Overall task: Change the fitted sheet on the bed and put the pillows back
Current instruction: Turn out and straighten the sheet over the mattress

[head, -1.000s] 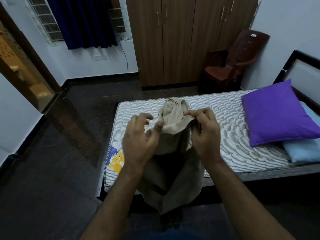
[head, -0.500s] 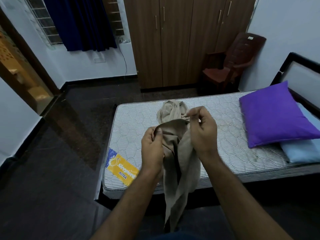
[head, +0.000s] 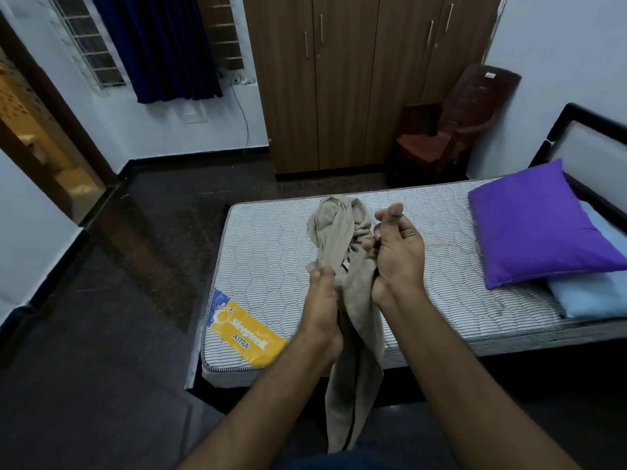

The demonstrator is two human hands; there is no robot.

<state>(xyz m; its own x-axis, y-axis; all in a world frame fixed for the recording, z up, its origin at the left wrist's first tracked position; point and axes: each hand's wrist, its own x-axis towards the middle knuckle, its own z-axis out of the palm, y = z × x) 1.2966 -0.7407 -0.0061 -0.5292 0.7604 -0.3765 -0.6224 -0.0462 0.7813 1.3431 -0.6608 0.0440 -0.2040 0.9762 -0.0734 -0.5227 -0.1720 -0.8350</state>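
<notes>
A bunched beige fitted sheet (head: 339, 239) lies partly on the bare striped mattress (head: 271, 252) and hangs down over its near edge. My left hand (head: 322, 300) grips the sheet's left side. My right hand (head: 397, 252) pinches a fold on its right side, fingers curled, thumb up. A purple pillow (head: 539, 225) rests on a light blue pillow (head: 597, 293) at the head end, on the right.
A yellow brand label (head: 244, 330) marks the mattress's near left corner. A dark headboard (head: 597, 140) stands at right. A brown plastic chair (head: 451, 127) and wooden wardrobe (head: 356, 79) line the far wall. Dark floor (head: 101, 334) spreads to the left, beside a doorway (head: 37, 144).
Both hands have lowered and drawn the sheet into a narrower strip. My right hand has turned, its thumb now up. The view has tilted slightly downward.
</notes>
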